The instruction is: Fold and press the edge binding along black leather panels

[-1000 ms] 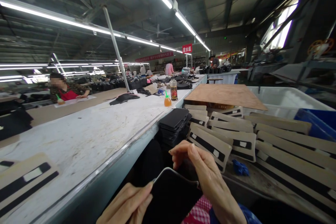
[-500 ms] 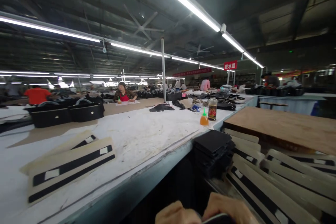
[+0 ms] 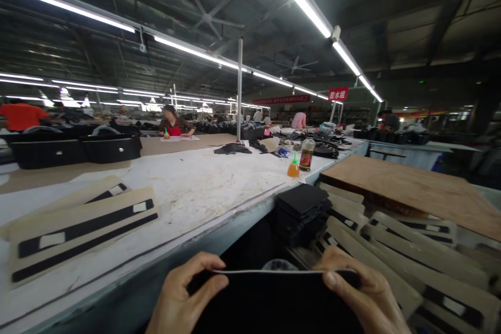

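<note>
At the bottom of the view a black panel point(image 3: 276, 300) with a thin pale top edge is held up between my hands. My left hand point(image 3: 191, 289) pinches its left top corner between thumb and fingers. The right top corner is gripped the same way by my right hand point(image 3: 358, 284). The panel's lower part runs out of the frame. Beyond it, a stack of black pieces point(image 3: 301, 209) sits beside the table edge. Beige panels with black strips point(image 3: 410, 250) lie spread to the right of my right hand.
A white-covered table point(image 3: 188, 182) stretches away on the left, bearing beige panels point(image 3: 86, 229) and black bags point(image 3: 109, 146). An orange glue bottle point(image 3: 293, 168) and a labelled jar point(image 3: 306, 155) stand near its edge. A brown board point(image 3: 415, 188) lies at right. A co-worker point(image 3: 176, 124) sits across.
Both hands have risen into view and moved apart, bringing the black panel up between them. The camera view has shifted, so the surroundings sit slightly higher and further left.
</note>
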The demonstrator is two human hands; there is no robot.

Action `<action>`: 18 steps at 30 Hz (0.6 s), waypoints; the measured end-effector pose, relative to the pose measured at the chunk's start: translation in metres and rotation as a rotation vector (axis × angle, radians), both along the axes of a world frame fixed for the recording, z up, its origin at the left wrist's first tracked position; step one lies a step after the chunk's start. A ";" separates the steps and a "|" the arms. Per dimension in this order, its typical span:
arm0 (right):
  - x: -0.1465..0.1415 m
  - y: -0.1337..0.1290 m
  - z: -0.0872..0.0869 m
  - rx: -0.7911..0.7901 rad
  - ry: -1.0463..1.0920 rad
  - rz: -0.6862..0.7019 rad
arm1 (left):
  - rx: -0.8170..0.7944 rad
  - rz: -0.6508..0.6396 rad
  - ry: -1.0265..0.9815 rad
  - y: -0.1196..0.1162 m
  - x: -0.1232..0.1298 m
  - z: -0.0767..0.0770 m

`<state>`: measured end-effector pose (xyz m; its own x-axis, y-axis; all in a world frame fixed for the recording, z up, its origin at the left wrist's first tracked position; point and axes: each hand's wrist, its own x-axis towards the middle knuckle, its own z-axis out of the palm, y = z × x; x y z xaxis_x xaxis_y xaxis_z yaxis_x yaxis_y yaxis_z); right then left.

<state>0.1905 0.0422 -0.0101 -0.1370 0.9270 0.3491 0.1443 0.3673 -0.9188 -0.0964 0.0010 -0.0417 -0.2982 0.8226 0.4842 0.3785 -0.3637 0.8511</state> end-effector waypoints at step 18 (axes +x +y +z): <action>-0.045 0.014 -0.015 0.587 -0.388 0.131 | -0.100 -0.018 -0.109 0.007 0.035 0.012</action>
